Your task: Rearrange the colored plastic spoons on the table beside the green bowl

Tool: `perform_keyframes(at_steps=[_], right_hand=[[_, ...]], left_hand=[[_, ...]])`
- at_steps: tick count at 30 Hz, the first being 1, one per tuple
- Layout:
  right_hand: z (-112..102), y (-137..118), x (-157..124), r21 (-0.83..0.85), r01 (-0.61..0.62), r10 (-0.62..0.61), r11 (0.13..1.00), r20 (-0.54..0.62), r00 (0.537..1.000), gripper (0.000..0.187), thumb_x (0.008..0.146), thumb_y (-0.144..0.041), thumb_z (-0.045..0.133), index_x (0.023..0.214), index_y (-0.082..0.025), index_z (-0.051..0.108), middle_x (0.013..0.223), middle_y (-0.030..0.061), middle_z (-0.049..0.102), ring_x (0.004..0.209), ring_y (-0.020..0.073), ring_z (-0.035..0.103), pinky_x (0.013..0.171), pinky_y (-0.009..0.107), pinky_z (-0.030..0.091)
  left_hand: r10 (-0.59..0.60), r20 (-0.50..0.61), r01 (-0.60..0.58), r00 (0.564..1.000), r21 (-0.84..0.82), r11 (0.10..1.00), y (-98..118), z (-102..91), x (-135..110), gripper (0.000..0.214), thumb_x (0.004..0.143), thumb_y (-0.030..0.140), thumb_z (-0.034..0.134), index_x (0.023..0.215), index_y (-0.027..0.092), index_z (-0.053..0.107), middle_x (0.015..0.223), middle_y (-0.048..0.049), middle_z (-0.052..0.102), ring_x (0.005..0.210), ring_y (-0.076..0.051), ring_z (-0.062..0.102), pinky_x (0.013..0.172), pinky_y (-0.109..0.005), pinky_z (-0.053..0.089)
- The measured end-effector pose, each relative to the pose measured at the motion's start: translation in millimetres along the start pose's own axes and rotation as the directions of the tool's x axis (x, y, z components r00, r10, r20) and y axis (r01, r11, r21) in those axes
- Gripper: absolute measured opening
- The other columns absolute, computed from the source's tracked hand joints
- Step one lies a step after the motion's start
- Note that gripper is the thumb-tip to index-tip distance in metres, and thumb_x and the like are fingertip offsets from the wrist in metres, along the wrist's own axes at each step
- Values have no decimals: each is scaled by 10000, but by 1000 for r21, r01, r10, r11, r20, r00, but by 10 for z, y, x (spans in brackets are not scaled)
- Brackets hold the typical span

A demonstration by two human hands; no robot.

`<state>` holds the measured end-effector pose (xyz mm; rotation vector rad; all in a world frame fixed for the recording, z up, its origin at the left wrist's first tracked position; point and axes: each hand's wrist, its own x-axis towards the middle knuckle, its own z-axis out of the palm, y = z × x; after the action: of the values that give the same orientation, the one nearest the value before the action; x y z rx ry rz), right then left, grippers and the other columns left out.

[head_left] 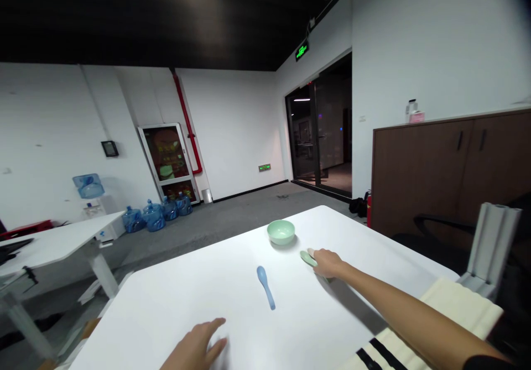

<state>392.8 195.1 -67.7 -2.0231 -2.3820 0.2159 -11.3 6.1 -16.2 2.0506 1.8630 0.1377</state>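
My right hand [327, 263] reaches across the white table, its fingers closed over a pale green spoon [307, 258] and a beige spoon [311, 253]. Their bowls point left past my fingertips; most of both handles is hidden by the hand. Just beyond them stands a light green bowl [281, 232], upright, and no hand touches it. A blue spoon [266, 288] lies alone on the tabletop between my two hands. Low in the view, my left hand [194, 345] is over the near side of the table, thumb and forefinger apart, holding nothing.
Under my right arm, a cream cloth with black straps [456, 303] covers the near right of the white table [166, 292]. A grey metal profile [492, 243] rises at the right edge. Farther off are a brown cabinet [431, 171], blue water bottles [153, 215] and another desk [62, 243].
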Motion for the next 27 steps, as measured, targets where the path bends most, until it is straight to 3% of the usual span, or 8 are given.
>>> perform_keyframes(at_steps=[21,27], right_hand=[[13,0,7,17,-23,22,1000,24,999,577,682,-183,583,1253,-225,514,1074,132,670,943,283,651,672,296,416],[-14,-24,-3,39,-21,20,999,10,1000,446,720,-199,577,1165,-207,561,1065,128,670,909,259,652,649,273,390]], left_hand=[[-2,3,2,1000,-20,1000,-32,5,6,579,852,589,434,1340,293,529,1346,-28,586,1258,-254,504,1074,-374,372],[-2,1,2,1000,-8,1000,-10,-8,0,573,853,579,424,1334,288,536,1336,-30,594,1246,-246,515,1063,-363,376]])
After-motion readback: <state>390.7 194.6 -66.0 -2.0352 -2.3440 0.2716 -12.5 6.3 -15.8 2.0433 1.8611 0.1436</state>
